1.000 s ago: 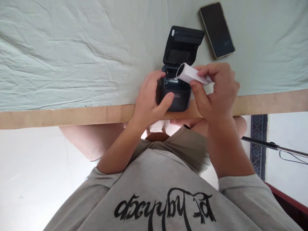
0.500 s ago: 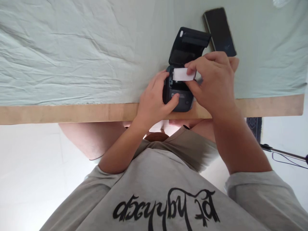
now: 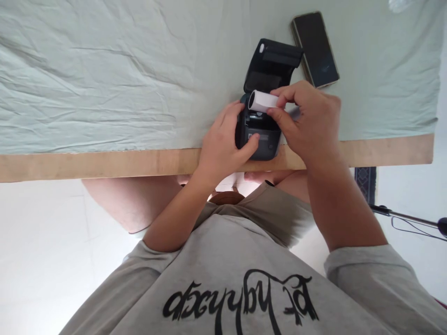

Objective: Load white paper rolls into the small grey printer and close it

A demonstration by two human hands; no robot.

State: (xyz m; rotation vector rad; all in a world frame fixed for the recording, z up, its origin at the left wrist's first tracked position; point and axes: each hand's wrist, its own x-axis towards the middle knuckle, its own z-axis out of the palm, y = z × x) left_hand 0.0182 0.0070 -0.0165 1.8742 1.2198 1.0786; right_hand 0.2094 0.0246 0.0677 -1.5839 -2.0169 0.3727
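A small dark portable receipt printer (image 3: 262,146) lies near the table's front edge with its lid (image 3: 270,70) swung up and back. My left hand (image 3: 226,137) grips the printer's left side, thumb on its front face and fingers along the far left edge. Between the thumb and fingers of my right hand (image 3: 309,121) is a white paper roll (image 3: 263,101), tilted, with its dark hollow end facing left. The roll is over the printer's open compartment (image 3: 260,122), whose dark inside shows below it. My right fingers cover the roll's right end.
A dark smartphone (image 3: 316,49) lies beyond my right hand, close to the lid. Wrinkled pale green cloth (image 3: 122,79) covers the table, which has a wooden front edge (image 3: 104,164). Clear plastic (image 3: 400,4) shows at the far right. A thin black pole (image 3: 408,216) is at lower right.
My right hand has raised the paper roll slightly away from the compartment and tilted it, so its hollow end now shows. My left hand stays on the printer.
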